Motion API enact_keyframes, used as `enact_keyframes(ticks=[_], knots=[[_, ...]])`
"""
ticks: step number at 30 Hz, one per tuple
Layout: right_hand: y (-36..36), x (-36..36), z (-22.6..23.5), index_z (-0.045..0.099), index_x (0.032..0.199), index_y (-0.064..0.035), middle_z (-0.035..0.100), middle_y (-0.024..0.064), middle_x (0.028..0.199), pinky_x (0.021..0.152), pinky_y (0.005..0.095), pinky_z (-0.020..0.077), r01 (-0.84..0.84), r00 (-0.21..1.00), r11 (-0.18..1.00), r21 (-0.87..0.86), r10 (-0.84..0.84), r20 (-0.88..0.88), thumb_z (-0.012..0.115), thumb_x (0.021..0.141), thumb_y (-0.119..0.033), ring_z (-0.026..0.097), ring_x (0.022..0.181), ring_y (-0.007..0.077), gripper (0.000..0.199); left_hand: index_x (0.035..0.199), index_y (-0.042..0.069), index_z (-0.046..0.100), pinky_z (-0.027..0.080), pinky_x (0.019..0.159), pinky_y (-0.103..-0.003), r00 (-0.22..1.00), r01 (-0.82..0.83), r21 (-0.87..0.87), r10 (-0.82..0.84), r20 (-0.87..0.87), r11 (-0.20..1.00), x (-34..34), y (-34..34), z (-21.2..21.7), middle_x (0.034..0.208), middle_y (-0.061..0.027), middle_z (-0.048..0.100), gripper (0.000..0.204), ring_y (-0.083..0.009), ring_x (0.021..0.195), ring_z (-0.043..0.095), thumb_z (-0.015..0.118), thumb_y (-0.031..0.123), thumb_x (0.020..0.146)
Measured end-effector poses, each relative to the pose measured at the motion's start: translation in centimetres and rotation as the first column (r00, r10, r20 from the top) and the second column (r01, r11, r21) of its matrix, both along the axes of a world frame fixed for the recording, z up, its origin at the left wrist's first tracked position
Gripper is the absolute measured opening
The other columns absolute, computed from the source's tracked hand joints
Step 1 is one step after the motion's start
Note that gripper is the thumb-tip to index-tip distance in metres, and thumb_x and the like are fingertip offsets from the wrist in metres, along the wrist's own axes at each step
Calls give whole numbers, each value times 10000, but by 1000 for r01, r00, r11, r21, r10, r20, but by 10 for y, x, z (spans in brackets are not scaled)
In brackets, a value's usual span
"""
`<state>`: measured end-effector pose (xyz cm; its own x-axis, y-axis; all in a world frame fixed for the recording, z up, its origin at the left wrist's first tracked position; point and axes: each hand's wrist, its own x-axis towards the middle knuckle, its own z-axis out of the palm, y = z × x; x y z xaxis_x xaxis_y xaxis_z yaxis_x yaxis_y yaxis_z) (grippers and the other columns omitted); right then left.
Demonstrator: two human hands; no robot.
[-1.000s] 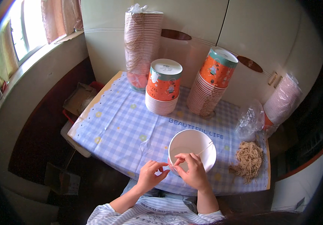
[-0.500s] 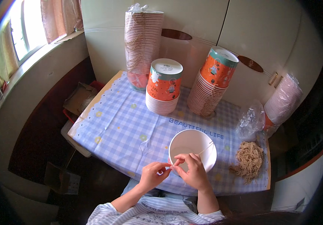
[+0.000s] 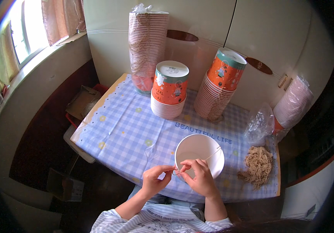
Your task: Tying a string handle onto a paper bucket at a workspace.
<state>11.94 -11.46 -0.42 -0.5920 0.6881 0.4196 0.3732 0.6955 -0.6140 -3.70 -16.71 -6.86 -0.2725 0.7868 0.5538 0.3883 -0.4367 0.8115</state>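
Observation:
A white-lined paper bucket [image 3: 192, 144] stands open side up at the near edge of the table, between me and the stacks. At its near rim my left hand [image 3: 156, 181] pinches a thin tan cord [image 3: 178, 172]. Just to the right, my right hand [image 3: 200, 179] reaches over the rim with thumb and fingers pinched on the same cord. A small bend of cord shows between the fingertips. Another length of cord [image 3: 213, 153] crosses the inside of the bucket to the far right rim. Where it passes behind my right hand is hidden.
A tangled heap of tan cords [image 3: 258, 165] lies right, below a crumpled clear bag [image 3: 259, 126]. Behind stand upturned bucket stacks, one short [image 3: 171, 91], one taller [image 3: 221, 83], plus bagged stacks at back left [image 3: 147, 46] and far right [image 3: 293, 101]. A checked cloth [image 3: 128, 136] covers the table.
My left hand has drawn slightly left and down from the right fingertips, and more of the cord shows between them. My right hand and the bucket stay almost in place.

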Motion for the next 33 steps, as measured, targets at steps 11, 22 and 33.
enact_keyframes(ticks=[11,22,33], knots=[[0,0,0,533,995,-110,609,-23,787,761,328,362,-1,1000,1000,7,1,-1,673,698,-68,555,801,178,331,828,61,623,477,595,-285,988,37,34,-31,-150,999,5,3,18,812,-63,635,198,-210,713,606,683,1,650],[1,0,-2,554,956,-111,616,-15,793,753,327,368,0,1000,999,38,1,-19,682,695,-78,560,791,175,293,903,38,617,436,612,-223,927,341,-86,-320,197,936,-7,4,-4,839,-43,622,170,-114,704,554,648,1,740],[-1,3,1,570,918,-103,626,5,786,756,329,382,-14,999,1000,4,14,-47,695,710,-139,596,718,176,246,1058,-19,503,451,682,-208,585,602,52,-484,651,797,-6,6,4,915,-64,591,253,-100,835,570,590,17,823]])
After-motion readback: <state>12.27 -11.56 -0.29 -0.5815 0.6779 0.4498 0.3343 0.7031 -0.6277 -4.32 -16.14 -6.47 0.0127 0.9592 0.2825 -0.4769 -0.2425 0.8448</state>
